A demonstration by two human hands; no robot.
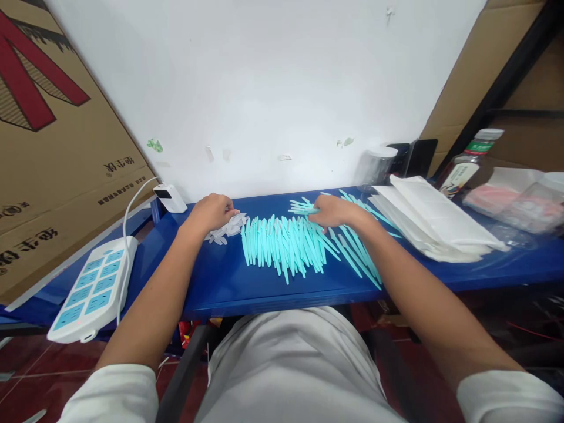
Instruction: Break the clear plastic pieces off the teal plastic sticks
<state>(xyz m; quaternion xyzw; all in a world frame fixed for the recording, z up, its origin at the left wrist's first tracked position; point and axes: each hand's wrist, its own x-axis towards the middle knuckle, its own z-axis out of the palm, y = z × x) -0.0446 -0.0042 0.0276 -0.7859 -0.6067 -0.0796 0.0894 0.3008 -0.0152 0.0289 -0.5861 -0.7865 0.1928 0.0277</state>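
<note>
So in the head view, a bunch of slim turquoise sticks [282,244] is lying side by side in a messy row in the middle of the blue tabletop [247,292], most of them pointing toward the person. The left hand [214,211] is sitting over the far edge of a little heap of translucent pieces [222,230], just left of the row; its fingers are curling in with the thumb close to them, but I honestly can't tell if it's pinching a piece. The right hand [329,211] is bending down at the far right end of the row, fingers mostly folded, with several stick ends poking out to its left. Can't tell whether it's gripping those or just touching them, since its back is hiding the fingertips. More loose sticks are fanning out behind and under that wrist. Over on the right, white sheets [440,218] are lying in a stack, with a lidded clear jar [379,167] and a bottle [460,176] standing behind. On the left, a white power strip [94,288] with blue sockets is lying near a big cardboard box [66,158], and a small white device [170,198] is sitting by the wall [264,88].
</note>
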